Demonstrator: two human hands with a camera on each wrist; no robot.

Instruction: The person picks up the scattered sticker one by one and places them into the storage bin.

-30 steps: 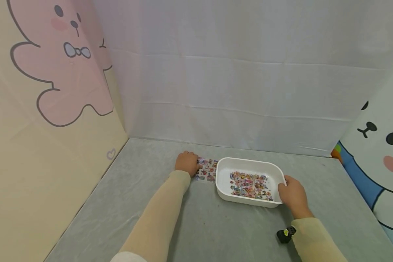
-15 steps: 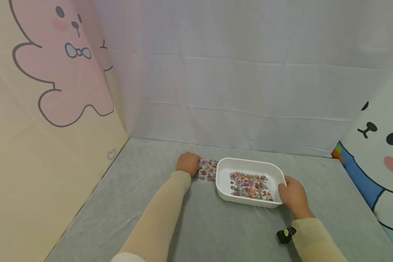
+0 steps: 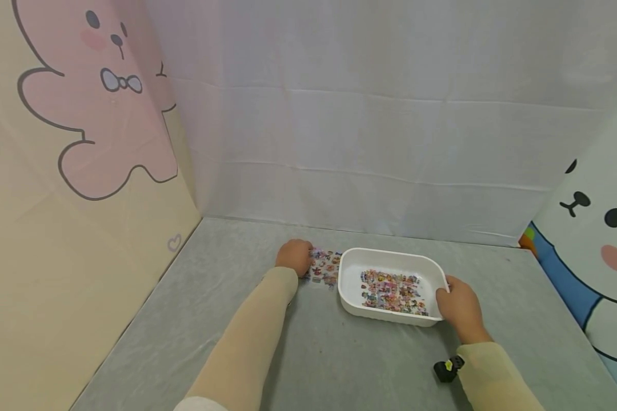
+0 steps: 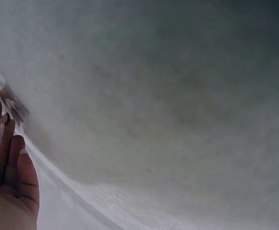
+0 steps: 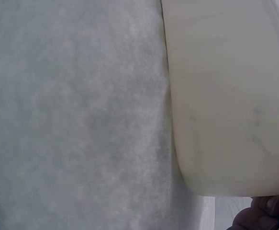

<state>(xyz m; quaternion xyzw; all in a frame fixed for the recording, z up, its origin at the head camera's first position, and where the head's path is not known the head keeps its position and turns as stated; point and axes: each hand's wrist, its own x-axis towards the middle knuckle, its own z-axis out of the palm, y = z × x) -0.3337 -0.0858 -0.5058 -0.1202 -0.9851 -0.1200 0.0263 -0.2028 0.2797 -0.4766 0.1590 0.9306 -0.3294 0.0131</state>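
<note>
In the head view my left hand [image 3: 294, 257] is at the left end of a clear sheet of small colourful cartoon stickers [image 3: 325, 267]. The left wrist view has the thumb and a finger pinching the sheet's edge [image 4: 16, 109], the other fingers curled beneath. A white plastic tray [image 3: 349, 297] stands directly right of that sheet, and more colourful stickers [image 3: 391, 291] lie flat inside it. My right hand [image 3: 461, 308] grips the tray's right end, thumb over the rim. In the right wrist view only part of that hand [image 5: 263, 215] shows below the tray's side wall [image 5: 225, 120].
A grey cloth-like cover [image 3: 370, 365] spreads over the table. A white curtain [image 3: 370, 142] rises along the back edge, with a printed yellow-and-pink panel [image 3: 103, 142] at the left and a bear-print panel [image 3: 586, 257] at the right. A small black device [image 3: 447, 370] sits at the right wrist.
The sticker sheet in the left hand has shifted slightly and its surface looks a little more tilted. The tray and the right hand have stayed in place.
</note>
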